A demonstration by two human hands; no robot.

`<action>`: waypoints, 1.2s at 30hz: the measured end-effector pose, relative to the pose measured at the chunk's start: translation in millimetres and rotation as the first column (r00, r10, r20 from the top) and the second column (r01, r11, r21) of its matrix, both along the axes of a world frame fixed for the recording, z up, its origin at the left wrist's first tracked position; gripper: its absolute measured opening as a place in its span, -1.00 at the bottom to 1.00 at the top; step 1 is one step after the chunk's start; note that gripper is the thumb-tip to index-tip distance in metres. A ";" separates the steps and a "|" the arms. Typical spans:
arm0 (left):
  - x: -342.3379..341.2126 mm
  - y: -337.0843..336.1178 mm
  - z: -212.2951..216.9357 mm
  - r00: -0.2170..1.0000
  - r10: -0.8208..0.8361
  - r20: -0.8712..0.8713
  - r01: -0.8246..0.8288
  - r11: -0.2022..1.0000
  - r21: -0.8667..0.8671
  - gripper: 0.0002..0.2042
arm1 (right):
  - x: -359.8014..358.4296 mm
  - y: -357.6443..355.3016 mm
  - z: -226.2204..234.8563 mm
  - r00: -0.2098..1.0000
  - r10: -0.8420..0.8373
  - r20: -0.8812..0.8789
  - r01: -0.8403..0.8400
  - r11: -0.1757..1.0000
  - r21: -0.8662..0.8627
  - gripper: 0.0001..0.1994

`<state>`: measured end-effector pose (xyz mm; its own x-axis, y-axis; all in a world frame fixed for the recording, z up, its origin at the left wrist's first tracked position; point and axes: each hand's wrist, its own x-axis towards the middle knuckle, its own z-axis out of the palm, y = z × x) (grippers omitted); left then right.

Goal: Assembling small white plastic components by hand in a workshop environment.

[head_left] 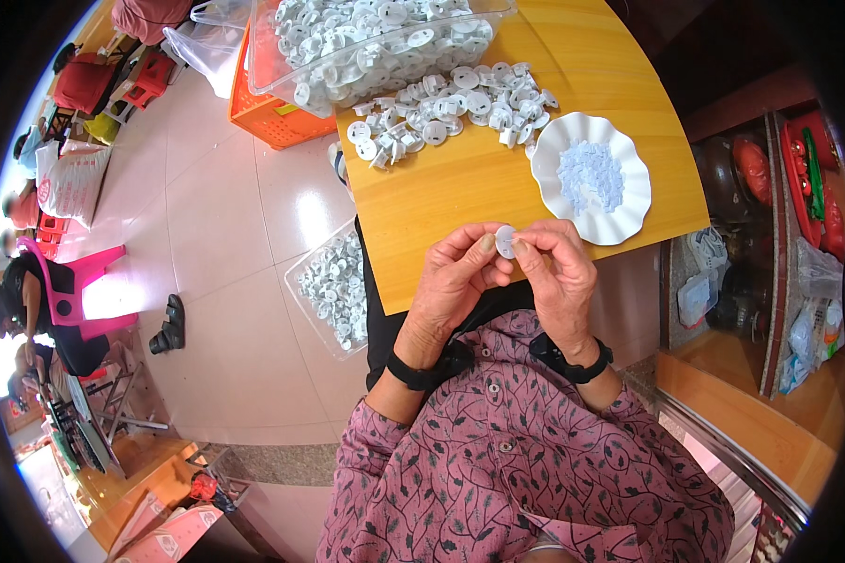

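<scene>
Over the near edge of the yellow wooden table (441,211), my left hand (449,286) and my right hand (561,281) meet. Both pinch one small round white plastic piece (505,241) between thumbs and fingertips, its flat disc face turned up. Further back lies a loose pile of similar white plastic pieces (451,108). To the right of my hands stands a white scalloped plate (634,211). It bears many small pale-blue flat pieces (591,174), too small to make out one by one. Each wrist wears a black band.
A clear plastic bin (385,58) heaped with white pieces stands at the table's far left, by an orange crate (277,122). Another clear bin (333,291) sits on the floor. Shelves (732,366) stand at right. People, a pink chair (80,291) and a black sandal (169,326) are at left.
</scene>
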<state>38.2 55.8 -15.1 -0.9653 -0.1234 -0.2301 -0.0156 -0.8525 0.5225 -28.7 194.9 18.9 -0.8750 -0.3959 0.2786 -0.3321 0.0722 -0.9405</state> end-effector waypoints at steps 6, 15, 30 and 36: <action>-0.5 1.4 1.0 1.000 0.010 0.005 -0.010 0.999 -0.041 -0.75 | 0.9 0.4 6.8 0.995 -0.010 -0.099 0.019 0.996 0.092 -0.93; 0.0 0.7 3.6 1.000 0.004 -0.001 -0.004 0.999 -0.054 -0.74 | 1.4 -0.4 11.1 0.986 0.007 -0.169 0.017 0.990 0.141 -0.93; 1.5 -0.1 3.5 1.000 0.004 0.015 -0.003 0.996 -0.084 -0.76 | 1.4 -1.5 10.1 0.975 0.008 -0.220 0.027 0.988 0.152 -0.93; 3.2 -2.4 3.6 0.999 0.015 0.033 -0.010 0.990 -0.142 -0.76 | 2.3 -2.2 10.9 0.947 0.016 -0.322 0.045 0.982 0.183 -0.90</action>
<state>41.4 53.4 -11.5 -0.9555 -0.1687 -0.2420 -0.0254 -0.7702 0.6373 -26.5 192.7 29.8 -0.7574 -0.4554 0.4679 -0.6112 0.2424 -0.7534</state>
